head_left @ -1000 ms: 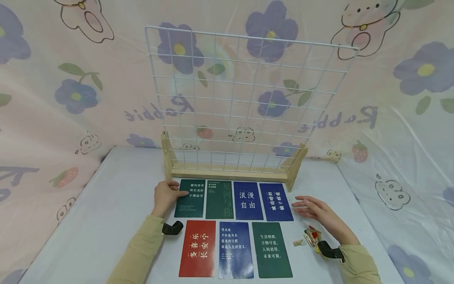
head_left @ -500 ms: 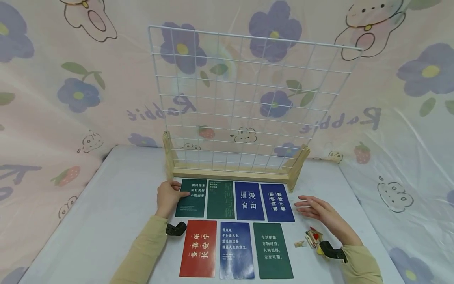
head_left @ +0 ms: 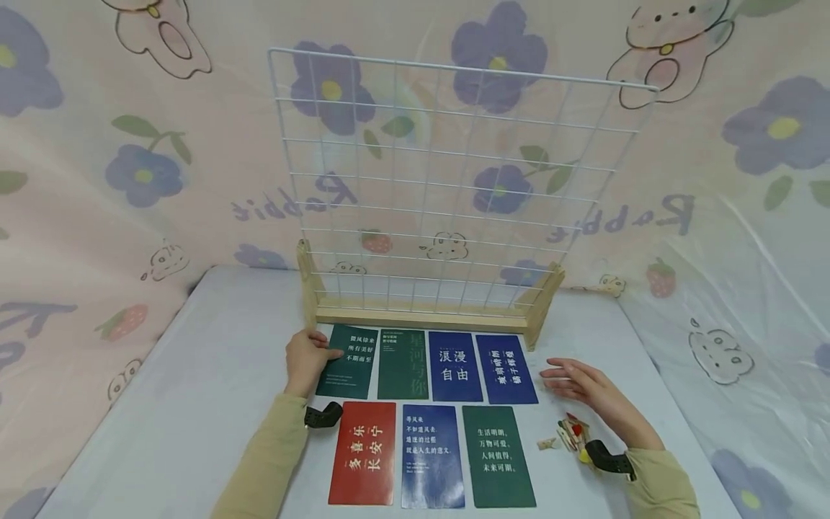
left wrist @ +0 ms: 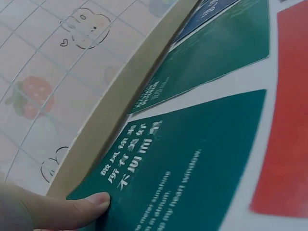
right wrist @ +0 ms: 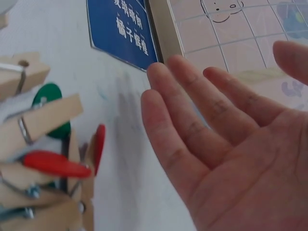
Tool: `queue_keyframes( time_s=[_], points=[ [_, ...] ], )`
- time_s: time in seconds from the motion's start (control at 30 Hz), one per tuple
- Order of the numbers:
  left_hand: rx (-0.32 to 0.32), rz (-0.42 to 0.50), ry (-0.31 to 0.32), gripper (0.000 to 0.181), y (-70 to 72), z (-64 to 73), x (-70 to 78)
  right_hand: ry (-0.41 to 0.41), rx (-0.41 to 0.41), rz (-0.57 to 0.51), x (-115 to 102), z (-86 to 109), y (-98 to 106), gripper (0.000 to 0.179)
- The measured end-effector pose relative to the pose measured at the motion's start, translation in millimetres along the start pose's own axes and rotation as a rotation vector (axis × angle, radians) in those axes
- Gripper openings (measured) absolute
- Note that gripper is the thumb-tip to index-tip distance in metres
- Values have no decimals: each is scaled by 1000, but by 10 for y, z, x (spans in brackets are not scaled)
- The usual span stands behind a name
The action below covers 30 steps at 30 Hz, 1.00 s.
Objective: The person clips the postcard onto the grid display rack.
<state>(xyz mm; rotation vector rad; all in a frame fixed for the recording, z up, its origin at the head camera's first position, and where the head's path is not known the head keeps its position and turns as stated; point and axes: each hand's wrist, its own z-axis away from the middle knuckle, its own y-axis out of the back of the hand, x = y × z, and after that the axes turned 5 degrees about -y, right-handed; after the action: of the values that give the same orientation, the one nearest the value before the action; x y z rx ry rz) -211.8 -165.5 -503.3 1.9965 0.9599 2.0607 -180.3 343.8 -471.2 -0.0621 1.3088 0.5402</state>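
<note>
My left hand (head_left: 307, 362) pinches a dark green card (head_left: 346, 371) with white writing by its left edge. In the left wrist view the thumb (left wrist: 96, 202) lies on top of the card's face, and the other fingers are hidden. The card stands slightly askew at the left end of the back row. To its right lie another green card (head_left: 403, 367) and two blue cards (head_left: 455, 386) (head_left: 507, 393). My right hand (head_left: 583, 386) hovers right of that row, fingers loosely extended and holding nothing. Small wooden clothespins (right wrist: 38, 125), some with red or green decorations, lie in a pile beside it.
A white wire grid (head_left: 441, 151) rises from a wooden stand (head_left: 421, 319) right behind the cards. In front lie a red card (head_left: 361, 483), a blue card (head_left: 431, 486) and a green card (head_left: 499, 486). A patterned curtain (head_left: 214, 144) surrounds the white table (head_left: 155, 404).
The left green card has turned slightly, its lower end shifting left and its upper edge tilting under my left hand. My right hand has hardly moved.
</note>
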Motion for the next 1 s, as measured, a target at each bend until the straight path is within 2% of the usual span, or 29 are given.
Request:
queue_keyframes(
  time_s=[0.17, 0.47, 0.6, 0.7, 1.0],
  points=[
    [-27, 46, -24, 35, 99, -3, -50, -12, 24, 42, 10, 37, 22, 55],
    [-119, 62, 15, 36, 175, -66, -80, -62, 89, 109, 128, 195, 147, 52],
    [-155, 85, 30, 37, 201, -70, -86, -129, 106, 167, 206, 242, 235, 49],
    [-175, 103, 50, 39, 225, -66, -90, -176, 100, 195, 256, 264, 295, 48],
    [-205, 143, 82, 42, 284, -57, -44, -197, 46, 191, 362, 299, 355, 51]
  ],
)
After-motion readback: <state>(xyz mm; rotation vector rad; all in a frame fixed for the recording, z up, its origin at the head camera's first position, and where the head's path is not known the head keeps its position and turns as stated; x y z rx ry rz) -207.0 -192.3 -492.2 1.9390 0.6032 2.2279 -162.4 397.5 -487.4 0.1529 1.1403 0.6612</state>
